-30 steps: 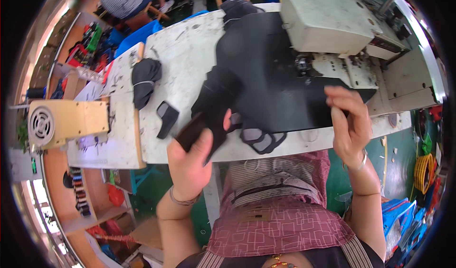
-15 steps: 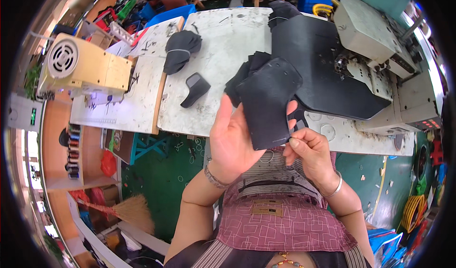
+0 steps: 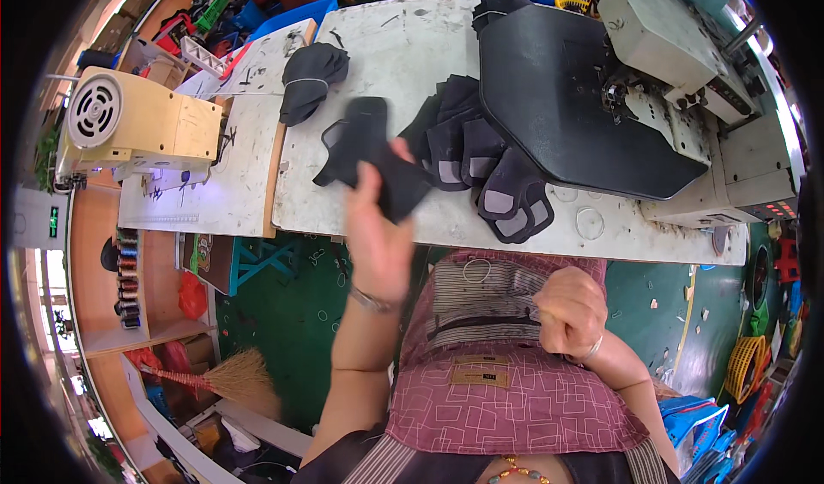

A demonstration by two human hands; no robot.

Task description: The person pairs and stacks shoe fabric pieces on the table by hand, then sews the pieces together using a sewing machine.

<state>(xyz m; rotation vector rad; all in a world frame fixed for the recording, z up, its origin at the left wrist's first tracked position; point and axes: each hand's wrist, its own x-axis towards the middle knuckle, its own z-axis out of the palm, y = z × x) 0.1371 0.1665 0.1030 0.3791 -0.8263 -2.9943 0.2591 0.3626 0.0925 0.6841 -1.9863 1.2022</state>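
Note:
My left hand (image 3: 382,239), smeared by motion, grips a black fabric piece (image 3: 369,128) over the white table. Beneath that piece, partly hidden, lies another black piece (image 3: 330,141) with a grey patch. My right hand (image 3: 573,309) is closed in front of my apron; whatever its fingers hold, if anything, is hidden. Several black pieces with grey patches (image 3: 474,145) lie fanned out right of my left hand, overlapping each other. Farther left on the table rests a bundle of black pieces (image 3: 314,81) bound with a pale band.
A white sewing machine (image 3: 665,42) with a black board (image 3: 549,98) stands at the right. At the left is a cream-coloured machine (image 3: 142,124). Another black bundle (image 3: 499,3) lies at the table's far side. A straw broom (image 3: 232,379) leans at the lower left.
My left hand has carried the black piece leftward, over the single piece on the table. My right hand has come off it and drawn back toward my body, closed. The fanned pieces now show.

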